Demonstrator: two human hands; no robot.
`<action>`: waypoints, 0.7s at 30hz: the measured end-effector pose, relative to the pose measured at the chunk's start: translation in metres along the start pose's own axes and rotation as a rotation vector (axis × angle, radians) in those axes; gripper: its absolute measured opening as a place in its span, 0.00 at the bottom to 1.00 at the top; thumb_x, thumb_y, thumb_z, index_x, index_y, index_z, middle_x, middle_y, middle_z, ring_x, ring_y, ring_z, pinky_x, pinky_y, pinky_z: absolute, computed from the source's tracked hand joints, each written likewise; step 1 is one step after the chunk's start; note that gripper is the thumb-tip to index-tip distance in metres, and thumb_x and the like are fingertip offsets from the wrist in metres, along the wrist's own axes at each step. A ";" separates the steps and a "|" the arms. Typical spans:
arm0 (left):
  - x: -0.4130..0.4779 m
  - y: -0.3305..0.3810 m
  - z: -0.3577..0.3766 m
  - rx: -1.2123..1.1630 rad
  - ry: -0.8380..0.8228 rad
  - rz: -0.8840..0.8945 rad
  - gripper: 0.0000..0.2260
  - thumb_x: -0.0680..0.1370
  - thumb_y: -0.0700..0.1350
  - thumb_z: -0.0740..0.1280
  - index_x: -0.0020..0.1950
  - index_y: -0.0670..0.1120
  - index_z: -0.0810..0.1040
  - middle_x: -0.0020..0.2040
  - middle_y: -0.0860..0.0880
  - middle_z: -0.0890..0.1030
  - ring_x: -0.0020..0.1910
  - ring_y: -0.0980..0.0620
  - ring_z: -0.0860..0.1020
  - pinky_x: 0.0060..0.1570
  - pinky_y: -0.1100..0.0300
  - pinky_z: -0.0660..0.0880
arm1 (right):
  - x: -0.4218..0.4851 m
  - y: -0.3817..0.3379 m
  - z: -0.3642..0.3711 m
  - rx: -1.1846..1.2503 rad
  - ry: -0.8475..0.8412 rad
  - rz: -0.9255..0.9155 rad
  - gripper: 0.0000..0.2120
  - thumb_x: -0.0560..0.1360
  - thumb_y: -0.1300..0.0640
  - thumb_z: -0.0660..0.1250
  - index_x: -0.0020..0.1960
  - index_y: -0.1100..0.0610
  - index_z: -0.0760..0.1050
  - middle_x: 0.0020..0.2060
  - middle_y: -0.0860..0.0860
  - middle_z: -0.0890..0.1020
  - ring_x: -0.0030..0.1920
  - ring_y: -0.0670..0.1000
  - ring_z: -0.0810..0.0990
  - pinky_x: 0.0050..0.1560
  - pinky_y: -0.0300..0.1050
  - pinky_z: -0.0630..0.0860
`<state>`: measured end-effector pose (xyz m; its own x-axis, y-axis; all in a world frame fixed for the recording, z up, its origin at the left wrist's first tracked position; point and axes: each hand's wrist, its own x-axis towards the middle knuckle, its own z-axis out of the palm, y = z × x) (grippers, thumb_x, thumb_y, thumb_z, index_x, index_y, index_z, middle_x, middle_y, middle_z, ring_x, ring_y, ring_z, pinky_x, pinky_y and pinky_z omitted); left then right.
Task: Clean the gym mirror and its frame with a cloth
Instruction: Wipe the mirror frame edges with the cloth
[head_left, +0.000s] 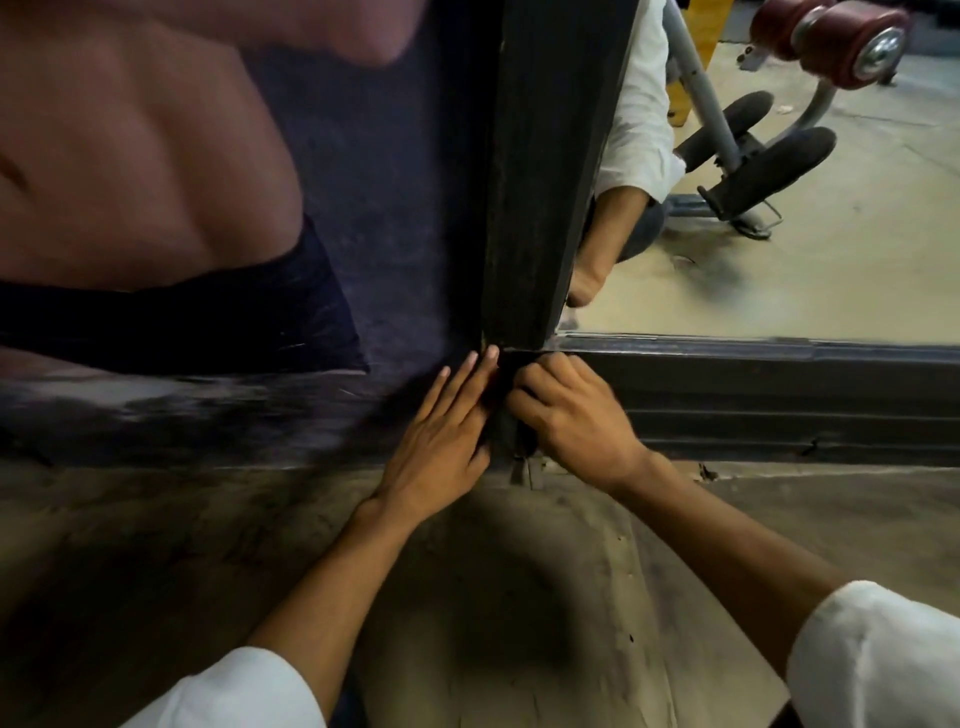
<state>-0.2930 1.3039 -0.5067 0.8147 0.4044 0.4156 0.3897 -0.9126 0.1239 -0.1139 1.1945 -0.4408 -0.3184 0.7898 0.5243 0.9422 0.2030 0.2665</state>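
Below, left hand (441, 436) flat; right hand (571, 415) grips cloth (511, 434).

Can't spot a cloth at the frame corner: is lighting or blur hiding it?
Head view: dim; the black frame and anything under the curled right hand merge in shadow. Head view: edges bend from the wide lens; poster soft.

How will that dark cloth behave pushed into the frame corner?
Probably floppy: the cloth looks bunched in the right hand, fingers curled. Likely light: one hand manages it. May snag where the frame looks chipped.
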 end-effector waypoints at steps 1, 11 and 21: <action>0.000 0.000 0.001 -0.021 0.015 -0.004 0.42 0.76 0.44 0.71 0.86 0.40 0.55 0.88 0.46 0.47 0.87 0.48 0.47 0.84 0.44 0.55 | 0.010 -0.012 -0.002 0.017 0.051 -0.034 0.06 0.82 0.57 0.66 0.53 0.58 0.81 0.50 0.56 0.81 0.50 0.59 0.75 0.48 0.54 0.72; 0.009 0.027 -0.020 0.223 0.210 0.148 0.35 0.79 0.41 0.67 0.86 0.40 0.58 0.87 0.42 0.52 0.87 0.43 0.50 0.84 0.38 0.49 | -0.039 0.039 -0.008 -0.143 -0.098 0.278 0.13 0.75 0.57 0.72 0.58 0.59 0.78 0.52 0.59 0.76 0.50 0.61 0.73 0.50 0.57 0.74; 0.076 -0.016 -0.059 0.765 -0.086 0.676 0.32 0.82 0.48 0.60 0.84 0.38 0.59 0.86 0.37 0.56 0.86 0.37 0.44 0.81 0.37 0.31 | -0.002 0.022 -0.029 -0.093 -0.032 0.254 0.19 0.77 0.56 0.71 0.66 0.60 0.76 0.61 0.60 0.77 0.58 0.60 0.75 0.57 0.55 0.76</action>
<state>-0.2627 1.3452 -0.4241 0.9819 -0.1501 0.1157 -0.0176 -0.6803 -0.7327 -0.0954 1.1805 -0.4124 -0.0682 0.8270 0.5581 0.9773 -0.0570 0.2039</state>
